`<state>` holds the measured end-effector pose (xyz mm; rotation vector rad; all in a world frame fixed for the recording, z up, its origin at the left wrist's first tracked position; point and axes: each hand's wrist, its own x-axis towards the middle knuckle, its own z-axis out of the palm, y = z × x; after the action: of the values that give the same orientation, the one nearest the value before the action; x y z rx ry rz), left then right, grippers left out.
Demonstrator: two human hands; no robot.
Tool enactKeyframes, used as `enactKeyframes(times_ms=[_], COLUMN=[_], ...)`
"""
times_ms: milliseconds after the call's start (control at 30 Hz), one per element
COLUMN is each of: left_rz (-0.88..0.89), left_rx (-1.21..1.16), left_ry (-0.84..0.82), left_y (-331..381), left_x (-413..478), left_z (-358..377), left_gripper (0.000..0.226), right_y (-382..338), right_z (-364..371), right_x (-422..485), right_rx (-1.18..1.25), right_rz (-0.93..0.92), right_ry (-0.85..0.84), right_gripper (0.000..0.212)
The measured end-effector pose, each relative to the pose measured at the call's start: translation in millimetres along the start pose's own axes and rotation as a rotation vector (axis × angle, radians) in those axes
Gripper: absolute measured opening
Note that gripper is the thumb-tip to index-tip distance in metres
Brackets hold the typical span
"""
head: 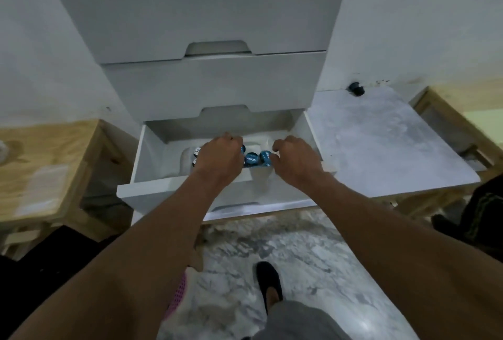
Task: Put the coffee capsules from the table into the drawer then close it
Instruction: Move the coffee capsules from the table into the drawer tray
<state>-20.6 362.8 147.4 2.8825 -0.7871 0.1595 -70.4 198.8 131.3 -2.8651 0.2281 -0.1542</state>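
The white drawer (128, 185) is pulled out of the white cabinet and both my hands reach into it. Several coffee capsules with blue lids (251, 160) lie in a cluster on its floor. My left hand (220, 158) hangs knuckles-up over the left part of the cluster. Its fingers curl down out of sight, with capsule edges (196, 152) showing beside it. My right hand (296, 161) is on the right, thumb and fingertips closed around the edge of one blue-lidded capsule (266, 156).
Two shut drawers (212, 86) sit above the open one. A grey marble-look table top (381, 143) adjoins the drawer on the right, with a small dark object (356, 89) at the wall. A wooden table (46, 162) stands at the left. My foot (268, 282) is on the marble floor.
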Motion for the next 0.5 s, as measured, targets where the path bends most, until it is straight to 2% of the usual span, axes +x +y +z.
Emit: enactKeyframes(times_ms=[267,500], left_rz=[0.098,0.193], left_rx=[-0.058,-0.088], left_ry=[0.048,0.099], left_y=[42,95], left_x=[-22,1], left_z=[-7,-12], left_gripper=[0.025,0.029], right_y=[16,68], right_z=[-19,-48], right_x=[-52,-61], right_rx=[-0.016,-0.031], right_rz=[0.05,0.11], right_ry=[0.044,0.103], right_gripper=[0.029,0.027])
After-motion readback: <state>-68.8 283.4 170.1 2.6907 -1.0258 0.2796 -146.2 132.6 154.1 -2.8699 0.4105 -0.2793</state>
